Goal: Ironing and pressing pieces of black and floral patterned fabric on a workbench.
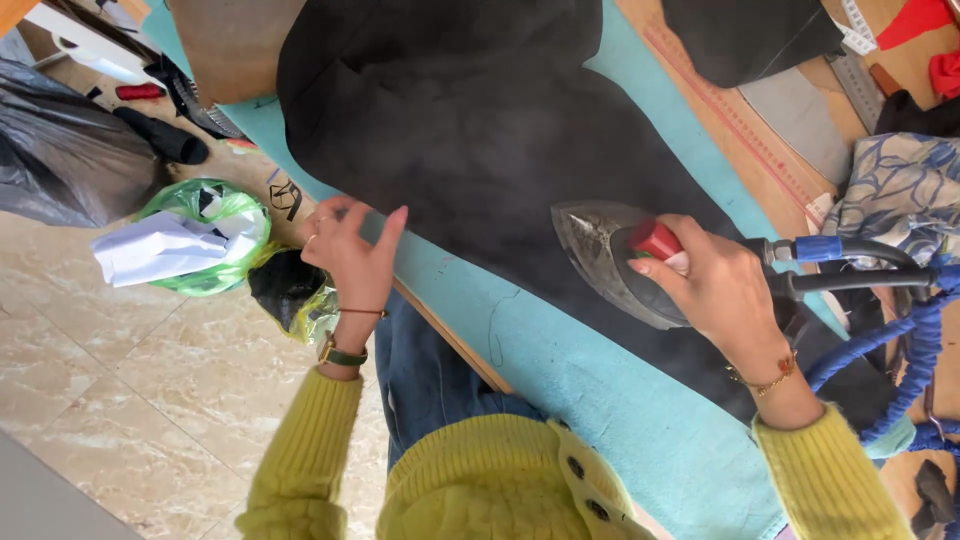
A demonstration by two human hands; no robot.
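A large black cloth (470,130) lies spread over a turquoise ironing pad (590,380) on a wooden table. My right hand (710,285) grips the handle of a grey steam iron (600,250) with a red button, its soleplate down on the black cloth; faint steam hangs over the fabric. My left hand (350,250) rests at the near edge of the cloth, fingers apart and pressing flat, holding nothing. I wear yellow knitted sleeves, a watch on the left wrist and a bracelet on the right.
A blue-wrapped hose and black cable (900,330) run from the iron to the right. A green plastic bag (215,240) with white paper hangs beside the table edge. A ruler (740,120), more black fabric (745,35), a blue-patterned cloth (900,185) and red scraps lie at the far right.
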